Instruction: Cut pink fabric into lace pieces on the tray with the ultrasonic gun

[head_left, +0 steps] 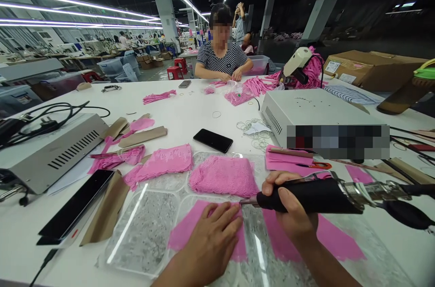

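My left hand (214,237) lies with its fingers stretched out on a flat piece of pink fabric (185,232). My right hand (295,214) is wrapped round a black corded handheld cutter (309,194). Its thin metal tip points left and meets the fabric's upper edge, close by my left fingertips. Another flat pink piece (343,239) lies partly under my right hand and forearm. Clear plastic sheeting with rounded panels (142,232) is beneath the work. Just beyond my hands, a folded stack of pink lace (222,176) sits beside a second stack (166,165).
Grey vented boxes stand left (68,146) and right (316,108), with cables. A black phone (213,140), dark flat device (76,205), orange-handled scissors (321,165) and rubber bands (254,128) lie about. Across the table, a person (222,58) handles pink pieces. A bottle (408,92) stands right.
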### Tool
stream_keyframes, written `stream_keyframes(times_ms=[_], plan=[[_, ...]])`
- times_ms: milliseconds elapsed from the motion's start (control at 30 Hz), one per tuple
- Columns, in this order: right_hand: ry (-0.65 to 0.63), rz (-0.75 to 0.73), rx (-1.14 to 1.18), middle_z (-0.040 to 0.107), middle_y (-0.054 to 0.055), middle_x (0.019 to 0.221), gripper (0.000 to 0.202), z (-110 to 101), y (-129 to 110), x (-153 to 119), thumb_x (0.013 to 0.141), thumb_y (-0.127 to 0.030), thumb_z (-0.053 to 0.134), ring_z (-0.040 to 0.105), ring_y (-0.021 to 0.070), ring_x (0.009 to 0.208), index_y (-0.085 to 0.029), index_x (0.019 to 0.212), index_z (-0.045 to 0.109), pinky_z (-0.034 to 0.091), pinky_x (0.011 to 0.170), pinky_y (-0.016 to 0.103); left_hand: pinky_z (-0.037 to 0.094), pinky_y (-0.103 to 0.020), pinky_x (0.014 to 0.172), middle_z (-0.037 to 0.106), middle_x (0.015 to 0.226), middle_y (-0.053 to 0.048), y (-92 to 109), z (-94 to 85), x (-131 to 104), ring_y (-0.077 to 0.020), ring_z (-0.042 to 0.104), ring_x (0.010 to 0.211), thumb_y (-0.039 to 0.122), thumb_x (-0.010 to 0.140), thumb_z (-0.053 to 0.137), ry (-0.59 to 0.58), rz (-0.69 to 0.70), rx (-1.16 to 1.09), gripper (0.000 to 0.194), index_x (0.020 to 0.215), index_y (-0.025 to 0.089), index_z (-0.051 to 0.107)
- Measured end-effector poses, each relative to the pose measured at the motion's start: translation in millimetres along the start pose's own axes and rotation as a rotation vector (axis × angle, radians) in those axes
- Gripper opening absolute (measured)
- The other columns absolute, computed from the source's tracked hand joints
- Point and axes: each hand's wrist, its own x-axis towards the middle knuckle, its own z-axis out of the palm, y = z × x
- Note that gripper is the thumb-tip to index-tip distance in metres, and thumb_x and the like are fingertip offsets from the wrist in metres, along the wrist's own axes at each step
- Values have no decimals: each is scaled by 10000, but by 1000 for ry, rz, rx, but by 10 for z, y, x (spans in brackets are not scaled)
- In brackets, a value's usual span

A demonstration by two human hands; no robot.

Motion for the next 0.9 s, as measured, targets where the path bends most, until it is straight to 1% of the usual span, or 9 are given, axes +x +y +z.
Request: stream_keyframes(times_ms=[133,267,433,567,700,900], plan=[[26,10,56,563,11,809,78,-25,-53,2,807,-281,611,556,120,593,-214,845,598,475,578,290,437,-461,972,550,1367,-78,5,-4,-11,-261,521,1230,218,975,420,6,2,6,294,1238,191,547],[-10,63,108,559,9,775,93,-49,-122,-19,794,-298,627,547,117,561,-217,835,609,474,536,277,431,-451,973,548,1368,-75,16,-4,-9,-256,523,1225,231,983,419,10,2,10,288,1239,203,547],[-43,112,143,547,14,776,104,-67,-129,-65,797,-304,622,555,120,575,-213,846,610,478,530,268,435,-446,961,561,1349,-78,16,9,-14,-257,533,1210,237,977,443,35,0,32,269,1217,214,563],[-60,122,136,534,20,780,112,-77,-117,-84,802,-310,619,552,124,580,-212,855,614,472,524,270,436,-449,962,570,1337,-79,20,10,-14,-257,535,1206,240,984,426,51,2,33,276,1221,211,564],[-74,125,134,537,24,785,109,-81,-106,-85,809,-308,615,552,126,583,-214,864,610,475,531,277,437,-446,964,566,1341,-84,31,0,-4,-254,533,1205,240,987,413,40,1,32,287,1229,212,564],[-91,85,80,547,13,753,77,-64,-103,-84,825,-296,611,554,130,583,-219,825,603,476,543,282,431,-439,972,562,1347,-82,21,-12,-2,-252,522,1222,237,981,423,30,2,27,282,1225,223,565]])
